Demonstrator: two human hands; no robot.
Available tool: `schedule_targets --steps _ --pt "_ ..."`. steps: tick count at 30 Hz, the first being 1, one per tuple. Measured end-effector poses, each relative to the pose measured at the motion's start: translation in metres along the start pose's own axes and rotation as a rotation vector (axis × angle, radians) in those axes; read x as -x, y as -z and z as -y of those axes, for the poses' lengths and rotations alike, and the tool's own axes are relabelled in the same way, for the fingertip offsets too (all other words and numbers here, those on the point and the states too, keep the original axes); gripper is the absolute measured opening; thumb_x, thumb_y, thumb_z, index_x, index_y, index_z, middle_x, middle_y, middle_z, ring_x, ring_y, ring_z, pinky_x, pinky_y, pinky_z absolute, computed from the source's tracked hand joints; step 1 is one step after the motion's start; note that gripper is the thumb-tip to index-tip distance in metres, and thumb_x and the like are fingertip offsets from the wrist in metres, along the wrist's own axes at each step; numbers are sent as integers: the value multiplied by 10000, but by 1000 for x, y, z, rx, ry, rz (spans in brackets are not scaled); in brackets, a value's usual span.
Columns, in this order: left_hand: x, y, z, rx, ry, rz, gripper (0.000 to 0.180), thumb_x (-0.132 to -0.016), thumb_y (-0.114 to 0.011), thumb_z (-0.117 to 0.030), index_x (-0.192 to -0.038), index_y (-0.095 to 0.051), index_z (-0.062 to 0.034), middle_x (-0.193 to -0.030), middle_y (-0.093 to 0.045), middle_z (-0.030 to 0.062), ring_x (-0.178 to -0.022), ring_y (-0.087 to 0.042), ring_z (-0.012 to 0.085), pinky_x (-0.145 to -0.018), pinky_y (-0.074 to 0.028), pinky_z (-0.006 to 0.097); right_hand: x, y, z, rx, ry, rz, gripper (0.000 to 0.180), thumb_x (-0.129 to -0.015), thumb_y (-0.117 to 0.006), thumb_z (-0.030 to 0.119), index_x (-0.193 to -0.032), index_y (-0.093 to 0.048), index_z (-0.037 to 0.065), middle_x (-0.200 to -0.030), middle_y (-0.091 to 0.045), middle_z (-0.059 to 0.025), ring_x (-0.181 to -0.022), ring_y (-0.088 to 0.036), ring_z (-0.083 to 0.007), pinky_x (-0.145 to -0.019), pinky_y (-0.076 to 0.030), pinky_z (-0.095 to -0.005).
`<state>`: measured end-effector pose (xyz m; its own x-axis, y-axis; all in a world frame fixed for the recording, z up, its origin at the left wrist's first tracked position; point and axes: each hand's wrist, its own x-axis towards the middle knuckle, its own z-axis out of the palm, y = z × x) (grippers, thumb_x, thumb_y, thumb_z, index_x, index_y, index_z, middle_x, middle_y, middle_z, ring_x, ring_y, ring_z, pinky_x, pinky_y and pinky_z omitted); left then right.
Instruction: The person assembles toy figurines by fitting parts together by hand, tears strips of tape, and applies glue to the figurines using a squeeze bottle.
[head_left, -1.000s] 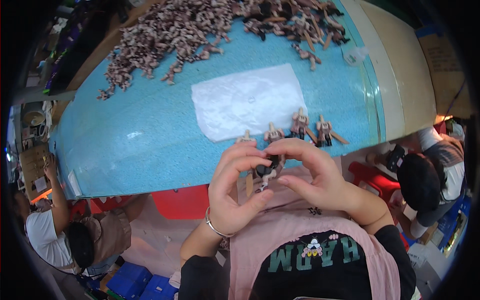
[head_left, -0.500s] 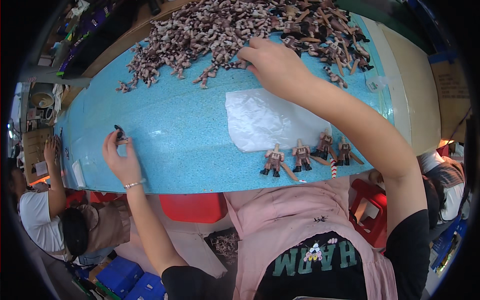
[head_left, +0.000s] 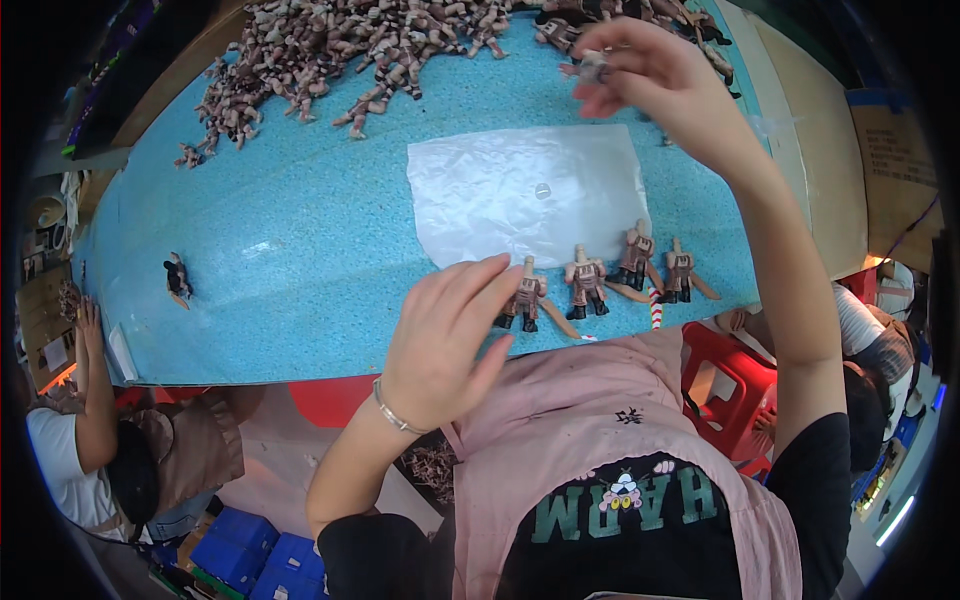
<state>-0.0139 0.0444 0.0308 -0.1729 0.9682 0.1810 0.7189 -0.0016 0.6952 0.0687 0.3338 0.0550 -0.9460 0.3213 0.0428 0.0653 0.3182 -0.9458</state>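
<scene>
Several small toy figures with brown bodies and dark boots stand in a row near the table's front edge. My left hand point(head_left: 445, 345) reaches the leftmost toy figure point(head_left: 526, 292), its fingers stretched out and thumb apart; whether they touch is unclear. Up at the right, my right hand point(head_left: 655, 80) pinches a small pale toy part point(head_left: 594, 68), partly hidden and blurred. A white plastic sheet point(head_left: 520, 185) lies between the hands, with a small clear piece point(head_left: 542, 191) on it. One dark toy piece point(head_left: 177, 278) lies alone at the left.
A big heap of toy limb pieces point(head_left: 380, 50) covers the table's far side. Red-and-white striped tape point(head_left: 656, 310) marks the front edge. Another person's hand point(head_left: 90, 325) rests at the far left. A red stool point(head_left: 725, 380) and blue boxes point(head_left: 240, 550) are below the table.
My left hand has let go of the dark piece at the left and moved right to the row of figures. My right hand has left the heap, moving right with a small part.
</scene>
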Motion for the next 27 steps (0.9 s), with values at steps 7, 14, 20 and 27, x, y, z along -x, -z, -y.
schedule_targets --steps 7,14,20,27 --pt "-2 -19 -5 -150 -38 23 657 -632 -717 -52 -1254 -510 -7 -1228 -548 146 -1060 -520 324 -913 -389 410 42 -4 4 -53 -232 -40 133 -908 -557 70 -1036 -537 41 -850 -646 -78 -750 -635 -142 -681 -507 -239" --pt "9 -23 -6 -139 41 -35 628 -673 -707 -81 -1263 -504 -6 -1226 -545 132 -1078 -513 310 -894 -395 406 44 -41 -9 462 88 -107 225 -817 -654 45 -1013 -553 2 -880 -636 -124 -767 -627 -235 -684 -494 -329" --pt "14 -25 -1 -93 50 -57 629 -665 -723 -72 -1252 -509 -3 -1200 -557 140 -1081 -517 320 -897 -396 408 40 -56 -15 550 203 -144 129 -757 -675 53 -861 -607 22 -834 -617 -121 -850 -561 -323 -748 -450 -411" --pt "19 -25 2 -24 55 -97 645 -645 -750 -65 -1238 -505 -4 -1182 -566 162 -1066 -536 340 -886 -411 416 39 -64 -22 464 181 -141 148 -735 -699 75 -848 -619 25 -820 -605 -112 -827 -547 -304 -731 -442 -400"
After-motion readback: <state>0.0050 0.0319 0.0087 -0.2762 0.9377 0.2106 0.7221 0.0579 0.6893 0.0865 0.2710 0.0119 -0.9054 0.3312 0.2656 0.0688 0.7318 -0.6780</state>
